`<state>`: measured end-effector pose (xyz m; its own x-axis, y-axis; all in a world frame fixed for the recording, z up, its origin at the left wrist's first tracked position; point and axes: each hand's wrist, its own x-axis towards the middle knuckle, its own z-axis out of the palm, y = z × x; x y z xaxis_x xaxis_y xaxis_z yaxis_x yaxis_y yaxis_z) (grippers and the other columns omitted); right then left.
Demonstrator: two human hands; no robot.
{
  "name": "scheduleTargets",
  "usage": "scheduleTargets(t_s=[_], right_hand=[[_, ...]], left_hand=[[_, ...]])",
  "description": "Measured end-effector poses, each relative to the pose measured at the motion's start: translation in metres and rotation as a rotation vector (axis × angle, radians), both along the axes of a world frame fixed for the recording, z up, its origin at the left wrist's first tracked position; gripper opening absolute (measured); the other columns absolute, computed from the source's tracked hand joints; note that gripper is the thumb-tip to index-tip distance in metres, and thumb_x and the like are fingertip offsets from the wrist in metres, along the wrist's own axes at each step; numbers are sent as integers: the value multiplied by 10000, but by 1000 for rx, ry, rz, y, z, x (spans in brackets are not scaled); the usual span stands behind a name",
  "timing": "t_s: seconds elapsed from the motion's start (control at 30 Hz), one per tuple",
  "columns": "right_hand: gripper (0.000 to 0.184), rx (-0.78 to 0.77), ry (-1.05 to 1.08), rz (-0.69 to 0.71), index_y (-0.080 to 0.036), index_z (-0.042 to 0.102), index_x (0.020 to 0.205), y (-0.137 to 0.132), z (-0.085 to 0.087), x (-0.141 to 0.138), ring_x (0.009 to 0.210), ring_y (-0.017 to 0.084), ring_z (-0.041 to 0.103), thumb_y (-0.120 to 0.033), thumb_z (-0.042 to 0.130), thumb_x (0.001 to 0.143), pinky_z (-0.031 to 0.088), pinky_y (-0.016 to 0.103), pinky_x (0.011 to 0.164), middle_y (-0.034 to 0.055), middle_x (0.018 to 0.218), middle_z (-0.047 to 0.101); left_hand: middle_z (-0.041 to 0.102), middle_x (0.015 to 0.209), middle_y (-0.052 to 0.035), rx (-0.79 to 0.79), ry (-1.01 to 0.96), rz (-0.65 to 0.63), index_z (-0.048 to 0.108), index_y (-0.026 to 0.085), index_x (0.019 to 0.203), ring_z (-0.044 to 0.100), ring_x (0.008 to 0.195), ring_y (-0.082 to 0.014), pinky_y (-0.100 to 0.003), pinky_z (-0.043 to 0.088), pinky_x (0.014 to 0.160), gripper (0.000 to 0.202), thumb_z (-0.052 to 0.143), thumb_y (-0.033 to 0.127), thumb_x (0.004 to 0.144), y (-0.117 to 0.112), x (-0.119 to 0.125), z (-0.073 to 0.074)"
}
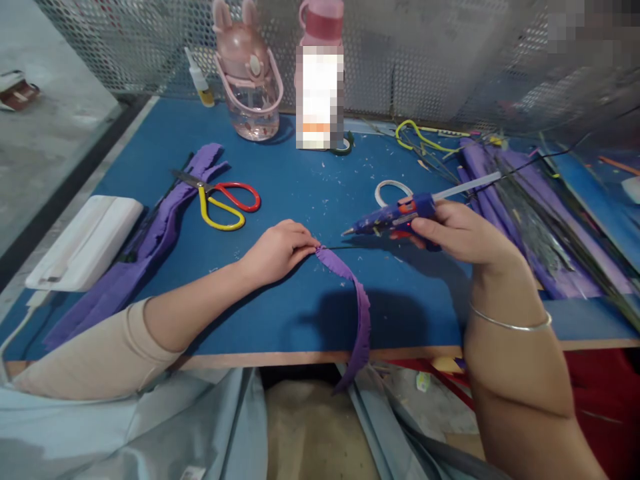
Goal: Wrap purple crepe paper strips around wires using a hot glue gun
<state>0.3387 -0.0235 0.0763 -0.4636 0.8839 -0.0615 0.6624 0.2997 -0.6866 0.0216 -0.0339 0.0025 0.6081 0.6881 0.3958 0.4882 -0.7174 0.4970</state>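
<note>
My left hand (pixel 280 250) pinches the end of a frilled purple crepe paper strip (pixel 361 307) around a thin dark stem (pixel 345 248). From there the strip curves down and hangs over the table's front edge. The stem sticks out to the right, below the glue gun. In my right hand (pixel 463 230) is a blue hot glue gun (pixel 387 219), a pale glue stick (pixel 467 187) poking from its back. Its nozzle points left, a little above and right of the pinched paper, apart from it. A white ring of tape (pixel 393 190) lies just behind the gun.
Scissors (pixel 223 200) with red and yellow handles lie at left by purple paper (pixel 150 247) and a white power bank (pixel 85 243). A pink bottle (pixel 250 87) and a small dropper bottle (pixel 201 83) stand at the back. Purple paper and stems (pixel 540 213) cover the right side.
</note>
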Motion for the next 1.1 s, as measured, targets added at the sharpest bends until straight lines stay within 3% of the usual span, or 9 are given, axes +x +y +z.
scheduleTargets(t_s=[0.1,0.3,0.53,0.8,0.97,1.1], right_hand=[[512,-28,-48,58,-162,675,792,-5,-2,-13,552,140,536,-618,467,899,423,272,539,41,628,622],[406,61,-21,216,-183,708,931,-6,-9,-31,819,203,662,-510,468,931,502,296,749,52,951,725],[368,155,-86,210,-178,689,1059,-11,-10,-36,1014,255,651,-445,467,934,509,347,870,71,1120,702],[402,171,-111,220,-147,681,1067,-14,-12,-41,1076,272,634,-444,445,935,475,408,969,112,1207,666],[393,125,-173,209,-168,703,1020,-17,-5,-38,1001,267,660,-458,454,929,495,397,927,99,1071,711],[401,157,-162,196,-158,701,1026,-19,-3,-38,989,271,663,-446,436,938,500,403,906,105,1084,707]], left_hand=[[741,880,-60,7,-7,-16,721,150,926,646,840,-169,-303,506,812,149,591,219,903,2,0,0],[742,874,-51,17,8,-9,721,163,914,653,835,-165,-298,504,806,141,598,231,901,2,1,0],[741,876,-49,3,12,-16,720,166,915,645,830,-165,-297,499,802,143,591,228,903,2,1,1],[737,877,-48,-6,15,5,723,172,911,639,824,-166,-291,495,788,134,607,236,892,3,0,-2],[739,870,-45,3,16,-2,721,168,904,640,817,-166,-295,493,790,139,604,243,897,3,1,-2],[738,880,-46,-16,19,3,721,171,906,638,825,-166,-296,493,789,141,600,244,898,3,1,-2]])
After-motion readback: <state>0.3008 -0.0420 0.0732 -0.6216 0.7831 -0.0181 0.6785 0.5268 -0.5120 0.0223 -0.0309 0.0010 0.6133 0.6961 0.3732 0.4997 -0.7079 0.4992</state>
